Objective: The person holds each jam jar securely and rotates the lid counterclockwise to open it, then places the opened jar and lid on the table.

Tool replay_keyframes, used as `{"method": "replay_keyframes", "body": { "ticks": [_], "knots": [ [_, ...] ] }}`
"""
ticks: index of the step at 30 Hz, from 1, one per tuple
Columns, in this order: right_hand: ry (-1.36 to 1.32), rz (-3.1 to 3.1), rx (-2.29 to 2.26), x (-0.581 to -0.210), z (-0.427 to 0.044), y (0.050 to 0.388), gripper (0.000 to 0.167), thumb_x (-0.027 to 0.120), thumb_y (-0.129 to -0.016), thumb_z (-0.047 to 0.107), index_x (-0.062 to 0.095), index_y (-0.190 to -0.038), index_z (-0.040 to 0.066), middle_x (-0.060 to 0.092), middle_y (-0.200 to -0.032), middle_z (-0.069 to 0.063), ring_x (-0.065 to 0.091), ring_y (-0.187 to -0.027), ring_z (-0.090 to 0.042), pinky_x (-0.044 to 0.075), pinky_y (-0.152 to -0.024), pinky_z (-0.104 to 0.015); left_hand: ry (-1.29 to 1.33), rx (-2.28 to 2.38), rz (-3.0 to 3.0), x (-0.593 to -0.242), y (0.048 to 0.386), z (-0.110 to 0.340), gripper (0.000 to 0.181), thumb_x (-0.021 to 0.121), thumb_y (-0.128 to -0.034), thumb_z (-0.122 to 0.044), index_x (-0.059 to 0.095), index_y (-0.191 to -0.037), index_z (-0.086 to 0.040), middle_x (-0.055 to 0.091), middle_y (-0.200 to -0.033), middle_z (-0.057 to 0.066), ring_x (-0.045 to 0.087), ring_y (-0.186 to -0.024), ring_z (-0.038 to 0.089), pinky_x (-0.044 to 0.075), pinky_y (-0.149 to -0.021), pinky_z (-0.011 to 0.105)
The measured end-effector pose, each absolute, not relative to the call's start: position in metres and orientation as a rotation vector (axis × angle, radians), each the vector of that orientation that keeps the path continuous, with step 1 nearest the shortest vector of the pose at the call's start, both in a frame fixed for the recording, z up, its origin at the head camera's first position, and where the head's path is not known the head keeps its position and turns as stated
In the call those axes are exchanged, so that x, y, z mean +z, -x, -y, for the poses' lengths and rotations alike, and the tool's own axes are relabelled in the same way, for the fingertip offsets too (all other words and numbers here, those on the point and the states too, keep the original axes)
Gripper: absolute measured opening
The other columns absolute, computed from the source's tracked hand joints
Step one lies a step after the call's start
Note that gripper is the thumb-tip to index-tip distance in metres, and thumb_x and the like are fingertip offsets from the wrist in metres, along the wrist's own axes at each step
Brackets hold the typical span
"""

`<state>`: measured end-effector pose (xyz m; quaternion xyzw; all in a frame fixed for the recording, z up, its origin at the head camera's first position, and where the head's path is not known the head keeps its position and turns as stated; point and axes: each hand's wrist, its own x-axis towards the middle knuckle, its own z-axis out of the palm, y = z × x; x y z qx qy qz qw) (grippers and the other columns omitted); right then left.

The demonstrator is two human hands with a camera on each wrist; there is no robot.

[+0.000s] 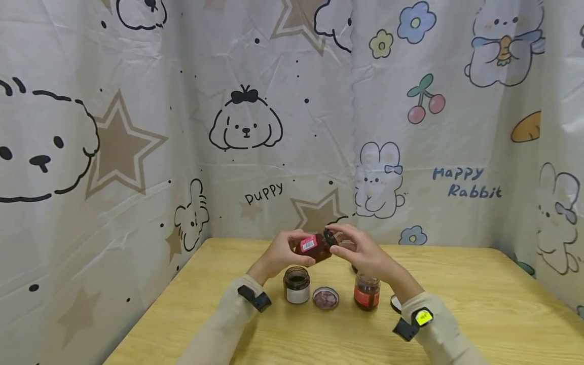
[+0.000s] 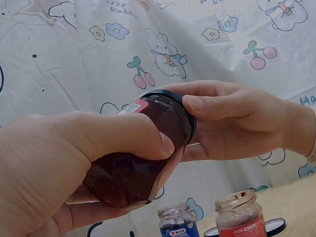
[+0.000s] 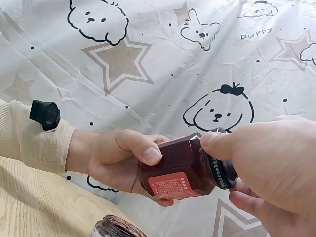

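My left hand [image 1: 284, 253] grips a glass jar [image 1: 322, 252] of dark red contents around its body, holding it tilted above the table. A pink-red label with fine print shows on its side in the right wrist view. At the jar's mouth, my right hand [image 1: 365, 252] pinches the black lid [image 3: 222, 170] between thumb and fingers. The lid sits on the jar. Below the hands stand an uncapped jar [image 1: 297, 293] with a white label and an uncapped jar [image 1: 367, 296] with a red label. Between these two lies a loose round lid [image 1: 326, 298].
A blue-labelled jar [image 2: 178, 228] without a lid stands beside the red-labelled one, mostly hidden in the head view. Another lid [image 1: 396, 303] lies partly behind my right forearm. The wooden table [image 1: 219, 304] meets printed curtains [image 1: 255, 167] at its back and sides.
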<state>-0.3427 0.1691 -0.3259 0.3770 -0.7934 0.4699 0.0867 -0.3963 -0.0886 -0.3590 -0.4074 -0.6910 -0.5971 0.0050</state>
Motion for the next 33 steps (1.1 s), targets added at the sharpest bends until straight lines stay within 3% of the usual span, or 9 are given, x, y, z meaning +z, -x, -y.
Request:
{"method": "replay_keyframes", "body": {
  "ticks": [8, 13, 20, 26, 33],
  "knots": [
    [-1.216, 2.338, 1.447, -0.323, -0.172, 0.342, 0.051, 0.064, -0.102, 0.005, 0.048, -0.151, 0.005, 0.045, -0.15, -0.018, 0.05, -0.133, -0.04, 0.047, -0.105, -0.036, 1.32, -2.104, 2.071, -0.362, 0.401, 0.089, 0.051, 0.086, -0.0786, -0.004, 0.068, -0.123, 0.012, 0.067, -0.111, 0.012, 0.066, -0.093, 0.021, 0.057, -0.081, 0.031],
    [-1.248, 2.346, 1.445, -0.322, -0.173, 0.341, 0.053, 0.065, -0.101, 0.003, 0.048, -0.152, 0.009, 0.043, -0.154, -0.016, 0.049, -0.136, -0.038, 0.047, -0.106, -0.043, 1.337, -2.122, 2.056, -0.365, 0.402, 0.089, 0.051, 0.087, -0.0793, -0.006, 0.068, -0.124, 0.012, 0.067, -0.111, 0.013, 0.066, -0.093, 0.021, 0.057, -0.081, 0.032],
    [-1.181, 2.311, 1.47, -0.326, -0.171, 0.344, 0.047, 0.066, -0.1, 0.007, 0.056, -0.145, 0.012, 0.051, -0.146, -0.012, 0.049, -0.133, -0.036, 0.039, -0.107, -0.064, 1.325, -2.039, 2.087, -0.366, 0.402, 0.088, 0.048, 0.083, -0.0797, 0.001, 0.069, -0.124, 0.01, 0.066, -0.107, 0.012, 0.066, -0.091, 0.02, 0.057, -0.08, 0.031],
    [-1.055, 2.232, 1.523, -0.328, -0.162, 0.346, 0.031, 0.064, -0.104, 0.014, 0.064, -0.135, 0.01, 0.061, -0.135, -0.009, 0.057, -0.126, -0.03, 0.045, -0.105, -0.058, 1.335, -2.014, 2.062, -0.365, 0.402, 0.087, 0.049, 0.083, -0.0783, 0.003, 0.069, -0.124, 0.009, 0.066, -0.109, 0.013, 0.065, -0.091, 0.02, 0.057, -0.08, 0.031],
    [-0.922, 2.236, 1.561, -0.328, -0.158, 0.344, 0.052, 0.07, -0.101, 0.014, 0.051, -0.149, 0.007, 0.056, -0.142, -0.019, 0.055, -0.13, -0.037, 0.042, -0.108, -0.059, 1.304, -1.99, 2.057, -0.364, 0.399, 0.086, 0.05, 0.084, -0.0773, 0.004, 0.069, -0.125, 0.008, 0.067, -0.107, 0.012, 0.064, -0.09, 0.019, 0.056, -0.078, 0.03]
  ]
}}
